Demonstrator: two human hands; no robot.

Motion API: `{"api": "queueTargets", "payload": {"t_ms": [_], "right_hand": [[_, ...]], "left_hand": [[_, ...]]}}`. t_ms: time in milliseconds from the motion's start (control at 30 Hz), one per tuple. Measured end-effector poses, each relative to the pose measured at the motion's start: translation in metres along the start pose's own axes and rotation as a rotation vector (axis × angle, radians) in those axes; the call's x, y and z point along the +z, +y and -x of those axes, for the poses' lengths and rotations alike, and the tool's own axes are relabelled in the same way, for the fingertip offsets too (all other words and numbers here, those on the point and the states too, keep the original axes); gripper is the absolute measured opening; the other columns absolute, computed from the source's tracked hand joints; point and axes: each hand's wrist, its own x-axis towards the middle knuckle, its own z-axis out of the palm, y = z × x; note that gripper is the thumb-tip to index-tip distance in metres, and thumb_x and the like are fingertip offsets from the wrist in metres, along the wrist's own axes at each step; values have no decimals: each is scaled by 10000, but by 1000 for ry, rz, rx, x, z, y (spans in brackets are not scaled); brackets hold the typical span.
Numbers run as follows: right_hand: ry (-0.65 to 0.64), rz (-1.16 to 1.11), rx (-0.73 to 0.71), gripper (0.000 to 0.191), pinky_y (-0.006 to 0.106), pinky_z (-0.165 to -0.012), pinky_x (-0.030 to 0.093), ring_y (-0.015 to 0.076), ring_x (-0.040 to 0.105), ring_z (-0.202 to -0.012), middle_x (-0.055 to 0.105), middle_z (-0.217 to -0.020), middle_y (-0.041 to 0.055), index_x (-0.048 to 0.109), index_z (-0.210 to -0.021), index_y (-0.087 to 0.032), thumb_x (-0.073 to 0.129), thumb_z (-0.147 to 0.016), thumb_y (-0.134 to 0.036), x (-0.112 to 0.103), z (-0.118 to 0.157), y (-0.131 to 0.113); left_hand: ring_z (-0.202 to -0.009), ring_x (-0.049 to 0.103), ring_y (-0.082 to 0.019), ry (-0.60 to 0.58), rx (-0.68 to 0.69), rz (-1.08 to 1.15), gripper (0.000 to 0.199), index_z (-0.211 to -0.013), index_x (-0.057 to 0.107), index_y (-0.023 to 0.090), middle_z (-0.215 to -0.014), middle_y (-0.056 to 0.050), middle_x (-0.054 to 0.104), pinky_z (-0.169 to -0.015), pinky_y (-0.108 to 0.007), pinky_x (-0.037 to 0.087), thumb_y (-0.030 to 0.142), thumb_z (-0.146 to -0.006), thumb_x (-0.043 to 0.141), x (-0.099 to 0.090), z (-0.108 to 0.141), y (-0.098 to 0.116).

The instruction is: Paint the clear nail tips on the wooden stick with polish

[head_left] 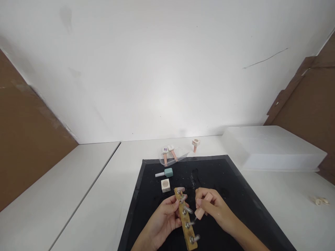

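Note:
My left hand (166, 218) grips a narrow yellowish wooden strip (186, 223) by its left edge. Several small metal posts with clear, nail-like tips stick out from the strip. In my right hand (216, 207) is a pink cylindrical handle (204, 206), pinched between fingers and thumb. A thin dark tip at its lower end reaches one of the posts low on the strip; whether it touches cannot be made out. Just beyond my left hand, a whitish square block (165, 185) with a round hollow rests beside a teal bottle (168, 172) with a pale cap, lying on its side.
A black mat (209, 170) covers the middle of the white table. At its back edge, a clear tray (183, 154) holds two pink-handled pieces; another pink-stemmed piece (195, 143) is farther right. A translucent white box (274, 150) and small pale rings (318, 201) are at the right.

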Motion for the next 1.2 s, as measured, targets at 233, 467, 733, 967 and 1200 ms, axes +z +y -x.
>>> {"api": "queueTargets", "payload": {"t_ms": [233,467,733,967,1200], "right_hand": [[73,-11,-21,234,223,-446,297,103,417,-413,501,-436,-35,501,-512,-176,541,-723,-270,-3,-3,9],[30,25,-169,274,232,-455,254,98,363,-466,457,-556,-23,577,-585,-159,566,-776,-355,-5,-1,8],[-6,89,-142,203,246,-502,300,119,428,-493,510,-530,-14,557,-555,-166,551,-748,-227,-3,-1,2],[104,26,-128,231,241,-471,267,118,378,-468,471,-444,-25,485,-456,-179,507,-683,-147,-5,-3,10],[3,65,-223,213,241,-492,292,115,421,-497,535,-549,-3,585,-577,-161,550,-771,-244,-4,-1,5]], "left_hand": [[-586,553,-86,9,5,14,256,-932,636,108,-737,-48,627,-518,-201,342,232,-709,655,-3,0,-1],[-583,541,-80,-7,12,14,237,-943,638,104,-718,-35,612,-549,-212,385,217,-735,626,-3,0,-1],[-558,545,-77,-22,19,44,217,-938,638,91,-714,-46,623,-514,-196,370,201,-755,597,-1,-1,0],[-549,544,-77,-2,13,53,211,-948,628,87,-711,-51,619,-488,-187,352,194,-776,569,-1,1,0],[-545,544,-77,1,15,66,201,-935,634,83,-696,-42,616,-495,-191,360,177,-768,573,-1,0,0]]}}
